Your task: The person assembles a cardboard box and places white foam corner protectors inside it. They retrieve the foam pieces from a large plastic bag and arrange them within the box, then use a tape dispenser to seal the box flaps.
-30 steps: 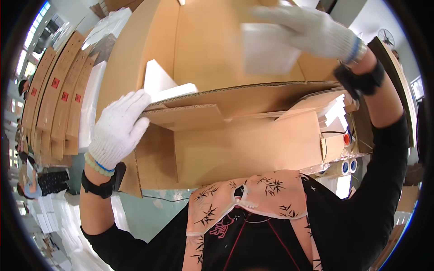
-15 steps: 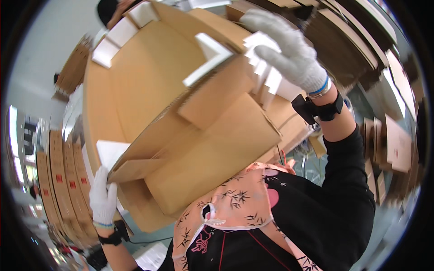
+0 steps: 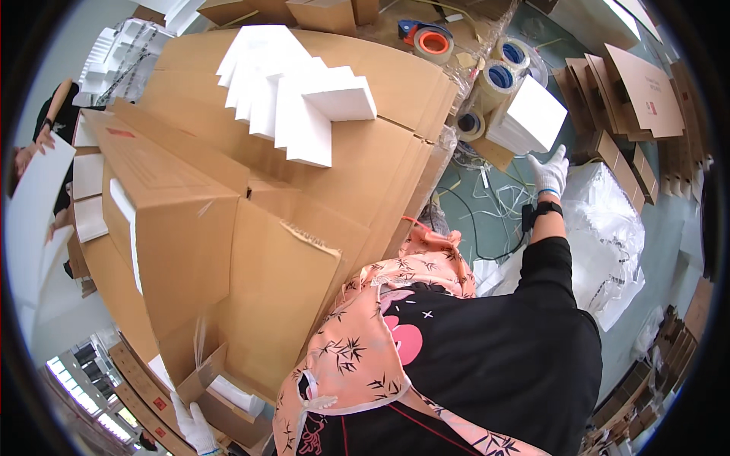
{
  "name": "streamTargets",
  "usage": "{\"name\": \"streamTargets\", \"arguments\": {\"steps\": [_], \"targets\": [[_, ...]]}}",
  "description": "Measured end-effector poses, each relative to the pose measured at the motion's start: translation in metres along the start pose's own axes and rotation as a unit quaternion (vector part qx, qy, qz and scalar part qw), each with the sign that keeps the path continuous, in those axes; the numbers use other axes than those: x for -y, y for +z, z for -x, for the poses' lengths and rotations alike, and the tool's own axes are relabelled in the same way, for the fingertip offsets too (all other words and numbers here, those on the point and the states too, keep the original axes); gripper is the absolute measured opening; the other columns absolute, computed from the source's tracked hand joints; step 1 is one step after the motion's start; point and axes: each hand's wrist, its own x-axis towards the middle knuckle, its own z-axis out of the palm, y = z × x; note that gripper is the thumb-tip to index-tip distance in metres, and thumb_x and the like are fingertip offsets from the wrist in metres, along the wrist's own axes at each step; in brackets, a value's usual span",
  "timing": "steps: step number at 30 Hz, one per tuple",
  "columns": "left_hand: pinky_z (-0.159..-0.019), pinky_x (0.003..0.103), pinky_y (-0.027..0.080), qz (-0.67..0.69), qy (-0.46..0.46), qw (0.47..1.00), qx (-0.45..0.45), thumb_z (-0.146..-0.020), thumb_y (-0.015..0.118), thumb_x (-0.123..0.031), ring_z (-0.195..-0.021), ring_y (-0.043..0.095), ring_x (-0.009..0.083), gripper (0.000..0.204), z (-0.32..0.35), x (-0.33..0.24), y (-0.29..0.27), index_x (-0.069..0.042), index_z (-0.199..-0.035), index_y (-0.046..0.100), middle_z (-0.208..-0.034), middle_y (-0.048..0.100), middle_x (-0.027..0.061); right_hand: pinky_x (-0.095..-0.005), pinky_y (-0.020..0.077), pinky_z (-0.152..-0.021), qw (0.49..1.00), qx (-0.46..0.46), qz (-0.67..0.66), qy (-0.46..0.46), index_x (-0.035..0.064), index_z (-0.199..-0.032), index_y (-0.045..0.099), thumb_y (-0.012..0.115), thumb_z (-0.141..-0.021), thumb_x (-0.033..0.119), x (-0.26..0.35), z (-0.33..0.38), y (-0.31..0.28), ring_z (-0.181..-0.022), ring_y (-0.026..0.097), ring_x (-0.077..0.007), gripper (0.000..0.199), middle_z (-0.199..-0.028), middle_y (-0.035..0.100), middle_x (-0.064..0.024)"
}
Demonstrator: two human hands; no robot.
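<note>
My right hand [image 3: 549, 173], in a white glove, is stretched out to the right with its fingers spread. Just beyond its fingertips is a stack of white foam boards [image 3: 532, 114]; I cannot tell whether they touch. My left hand [image 3: 195, 429], also gloved, is at the near left corner of a large cardboard box [image 3: 186, 258], its fingers extended beside a flap. The box has raised walls and folded-out flaps. White foam pieces show along its inner edges, and another foam piece [image 3: 236, 395] lies by the near flap. Angled white foam pieces [image 3: 293, 99] lie grouped on flat cardboard beyond the box.
Tape rolls [image 3: 498, 76] and a tape dispenser [image 3: 430, 42] lie at the far right of the table. Plastic-wrapped material [image 3: 604, 228] and loose straps are on the floor. Cardboard sheets [image 3: 635, 91] lean at right. At left, another person's hand [image 3: 42, 140] holds a white board.
The view has swung to the right. My right hand has moved from above the angled foam pieces out to the foam stack. My left hand stays by the box corner.
</note>
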Motion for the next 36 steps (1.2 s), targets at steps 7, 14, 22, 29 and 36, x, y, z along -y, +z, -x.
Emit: {"name": "streamTargets", "arguments": {"steps": [7,14,22,29,36], "targets": [[-0.111,0.035,0.035,0.106,-0.118,0.984,0.075,-0.094,0.048,-0.001,-0.131,0.048,0.0262,0.054,0.015,0.046,0.014,0.008,-0.146,0.035,-0.144,0.047,0.0213,-0.0453,0.0537,-0.086,0.993,0.034,0.096,0.056,0.0121,-0.137,0.05,0.061,-0.088,0.032,0.053,-0.041,0.032,-0.105,0.065,-0.0337,0.054,-0.113,0.064,-0.017],[-0.11,0.037,0.038,-0.014,-0.096,0.995,0.003,-0.093,0.057,-0.012,-0.131,0.05,0.0342,0.054,0.008,0.065,0.017,0.003,-0.142,0.043,-0.14,0.052,0.0225,-0.0472,0.055,-0.068,0.982,-0.113,0.123,-0.087,0.0143,-0.121,0.06,0.046,-0.096,0.034,-0.008,-0.033,0.055,-0.084,0.068,-0.0341,0.035,-0.093,0.068,-0.0152],[-0.11,0.037,0.038,0.12,-0.139,0.983,-0.025,-0.092,0.059,-0.015,-0.132,0.05,0.0327,0.053,0.021,0.118,0.042,0.004,-0.14,0.046,-0.14,0.052,0.0239,-0.0444,0.0512,-0.089,0.909,-0.34,-0.042,-0.237,0.0058,-0.119,0.064,0.051,-0.099,0.037,0.038,-0.019,-0.077,-0.105,0.064,-0.0355,0.04,-0.114,0.068,-0.0172],[-0.111,0.038,0.036,0.137,-0.065,0.979,-0.138,-0.089,0.058,-0.007,-0.134,0.047,0.0359,0.055,0.02,0.046,0.03,0.005,-0.141,0.044,-0.142,0.05,0.025,-0.0326,0.0502,-0.094,0.664,-0.298,-0.497,-0.473,-0.0031,-0.125,0.06,0.059,-0.098,0.024,0.309,0.142,-0.253,-0.106,0.065,-0.0246,0.039,-0.118,0.067,-0.0164],[-0.108,0.045,0.039,0.135,0.025,0.976,-0.169,-0.078,0.065,-0.002,-0.128,0.05,0.0405,0.06,0.074,-0.013,0.061,0.003,-0.136,0.051,-0.14,0.051,0.0242,-0.0404,0.0546,-0.081,0.288,0.021,-0.427,-0.857,-0.0021,-0.118,0.061,0.066,-0.085,0.01,0.469,0.386,-0.342,-0.093,0.067,-0.037,0.035,-0.101,0.068,-0.0217]]}}
